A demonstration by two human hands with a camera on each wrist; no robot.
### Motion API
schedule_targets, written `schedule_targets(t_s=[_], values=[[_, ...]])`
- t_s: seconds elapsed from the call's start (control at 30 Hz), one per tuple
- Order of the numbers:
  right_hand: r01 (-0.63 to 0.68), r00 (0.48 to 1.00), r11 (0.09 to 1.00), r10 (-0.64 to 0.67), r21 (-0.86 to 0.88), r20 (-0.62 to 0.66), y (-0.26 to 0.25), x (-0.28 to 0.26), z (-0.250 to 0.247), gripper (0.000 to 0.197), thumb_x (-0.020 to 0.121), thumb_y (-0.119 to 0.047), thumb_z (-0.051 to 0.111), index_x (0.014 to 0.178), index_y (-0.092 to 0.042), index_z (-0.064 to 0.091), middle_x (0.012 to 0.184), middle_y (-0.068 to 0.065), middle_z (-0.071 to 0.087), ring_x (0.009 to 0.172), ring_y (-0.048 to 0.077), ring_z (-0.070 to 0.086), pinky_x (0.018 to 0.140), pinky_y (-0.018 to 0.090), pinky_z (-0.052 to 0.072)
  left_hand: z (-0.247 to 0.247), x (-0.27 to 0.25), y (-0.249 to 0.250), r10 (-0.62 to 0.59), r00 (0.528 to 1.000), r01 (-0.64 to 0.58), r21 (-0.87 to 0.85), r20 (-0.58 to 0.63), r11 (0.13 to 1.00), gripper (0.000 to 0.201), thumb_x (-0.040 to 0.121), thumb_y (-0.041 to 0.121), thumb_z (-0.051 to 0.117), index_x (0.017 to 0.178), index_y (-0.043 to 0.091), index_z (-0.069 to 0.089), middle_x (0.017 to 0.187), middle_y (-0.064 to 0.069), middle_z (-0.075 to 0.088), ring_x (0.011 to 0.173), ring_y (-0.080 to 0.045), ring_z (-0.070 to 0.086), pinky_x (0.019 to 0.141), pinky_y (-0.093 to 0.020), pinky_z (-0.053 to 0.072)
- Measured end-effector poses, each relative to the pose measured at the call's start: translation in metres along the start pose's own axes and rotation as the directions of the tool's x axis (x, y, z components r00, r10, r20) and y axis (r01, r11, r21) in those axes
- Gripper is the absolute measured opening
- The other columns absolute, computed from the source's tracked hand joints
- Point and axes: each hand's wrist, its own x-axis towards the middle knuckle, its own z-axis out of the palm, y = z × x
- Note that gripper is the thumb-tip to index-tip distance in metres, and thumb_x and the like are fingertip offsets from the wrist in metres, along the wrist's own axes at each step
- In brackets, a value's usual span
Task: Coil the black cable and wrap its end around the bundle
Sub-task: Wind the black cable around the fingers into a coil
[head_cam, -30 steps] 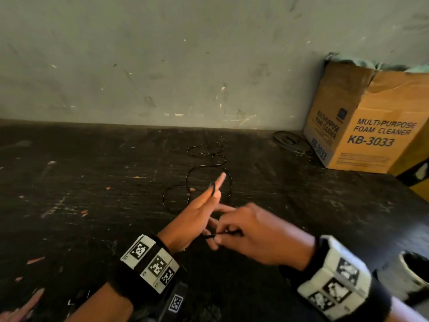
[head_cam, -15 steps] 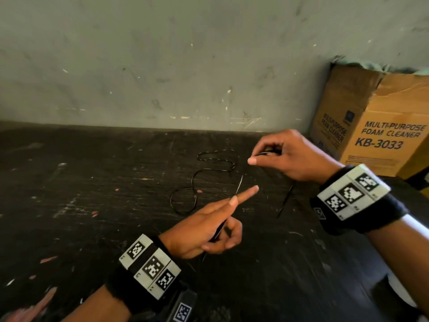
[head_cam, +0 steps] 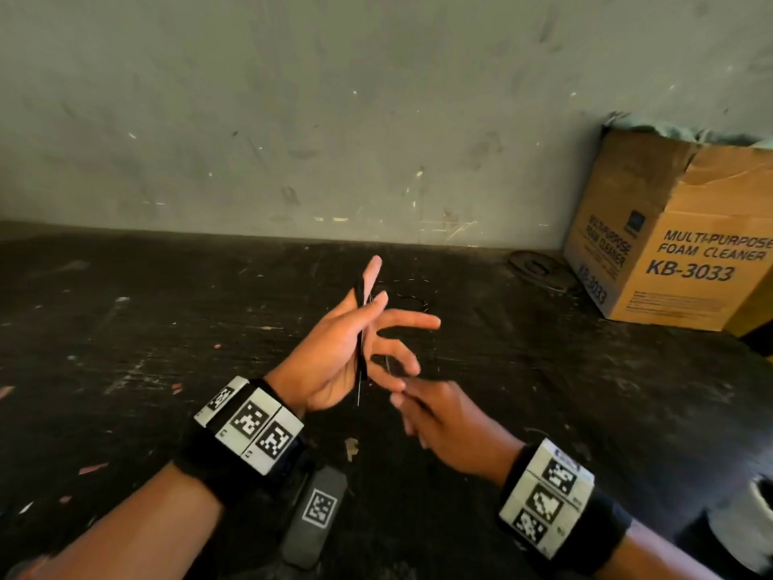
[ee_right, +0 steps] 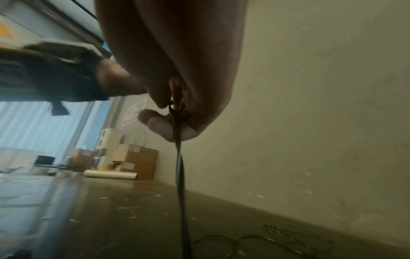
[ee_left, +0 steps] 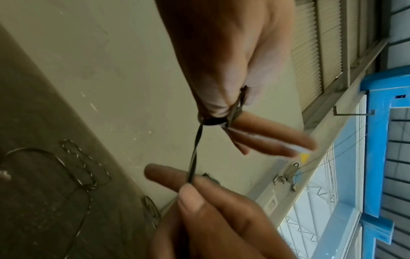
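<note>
The thin black cable point(head_cam: 360, 353) runs in strands down the palm side of my left hand point(head_cam: 368, 311), which is raised over the dark table point(head_cam: 125, 328) with its fingers spread. The left thumb holds the strands against the index finger. In the left wrist view the cable point(ee_left: 195, 149) loops round the left hand point(ee_left: 221, 70) and drops to my right hand point(ee_left: 199, 201), which pinches it between thumb and forefinger. My right hand point(head_cam: 418, 403) sits just below and right of the left. The rest of the cable point(ee_right: 180, 175) hangs to loose loops point(ee_right: 255, 241) on the table.
A cardboard box point(head_cam: 690, 244) marked foam cleaner stands at the back right against the grey wall point(head_cam: 376, 119). A dark flat disc point(head_cam: 535, 265) lies beside it. A black tagged device point(head_cam: 316, 521) lies near my left forearm. A pale object point(head_cam: 759, 500) shows at the right edge.
My right hand has come down from the far right to just under the left hand, with the cable in it. The left hand has risen and its fingers have spread.
</note>
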Motion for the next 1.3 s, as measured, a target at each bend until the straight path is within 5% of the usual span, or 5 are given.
schedule_targets(t_s=[0.37, 0.57, 0.77, 1.07, 1.3], values=[[0.092, 0.977, 0.978, -0.052, -0.188, 0.208, -0.068, -0.016, -0.018, 0.019, 0.096, -0.028, 0.052, 0.098, -0.015, 0.065, 0.079, -0.003, 0.064, 0.064, 0.005, 0.057, 0.066, 0.026, 0.053, -0.003, -0.006, -0.018, -0.071, 0.992, 0.116, 0.529, -0.105, 0.841, 0.058, 0.099, 0.037, 0.035, 0.137, 0.064, 0.001, 0.119, -0.008, 0.068, 0.094, -0.034, 0.071, 0.077, -0.051, 0.057], [0.173, 0.981, 0.943, -0.139, -0.283, 0.139, -0.085, -0.007, -0.084, 0.010, 0.088, -0.026, 0.064, 0.085, -0.018, 0.068, 0.065, -0.012, 0.054, 0.058, -0.007, 0.055, 0.057, 0.009, 0.041, -0.012, -0.018, -0.042, -0.317, 0.948, 0.242, 0.575, 0.032, 0.782, 0.078, 0.088, 0.068, 0.010, 0.130, 0.012, 0.045, 0.055, -0.008, 0.064, 0.032, -0.008, 0.043, 0.030, -0.014, 0.027], [0.227, 0.974, 0.915, -0.206, -0.333, 0.099, -0.060, 0.021, -0.130, 0.020, 0.086, -0.029, 0.064, 0.095, -0.015, 0.075, 0.074, -0.008, 0.071, 0.061, 0.003, 0.060, 0.055, 0.015, 0.043, 0.005, -0.028, -0.035, -0.275, 0.945, 0.175, 0.442, 0.174, 0.880, 0.062, 0.078, 0.077, 0.026, 0.137, 0.067, 0.010, 0.102, -0.015, 0.065, 0.042, -0.011, 0.050, 0.028, -0.014, 0.030], [0.169, 0.977, 0.985, -0.170, -0.017, -0.125, 0.007, 0.028, -0.087, 0.023, 0.093, -0.028, 0.054, 0.102, -0.017, 0.073, 0.081, 0.012, 0.074, 0.069, 0.016, 0.067, 0.065, 0.038, 0.056, 0.012, -0.026, -0.013, -0.230, 0.948, 0.156, 0.309, 0.221, 0.938, 0.052, 0.085, 0.066, 0.028, 0.136, 0.066, 0.020, 0.110, -0.017, 0.066, 0.049, -0.017, 0.061, 0.028, -0.018, 0.039], [0.072, 0.997, 0.991, -0.067, 0.115, -0.044, -0.003, 0.010, -0.005, 0.023, 0.100, -0.015, 0.042, 0.104, -0.003, 0.062, 0.069, -0.008, 0.054, 0.054, -0.006, 0.054, 0.051, 0.008, 0.043, 0.013, -0.005, 0.009, -0.078, 0.990, 0.062, 0.128, 0.116, 0.990, 0.051, 0.089, 0.059, 0.027, 0.138, 0.064, 0.014, 0.129, -0.017, 0.062, 0.079, -0.030, 0.072, 0.040, -0.033, 0.057]])
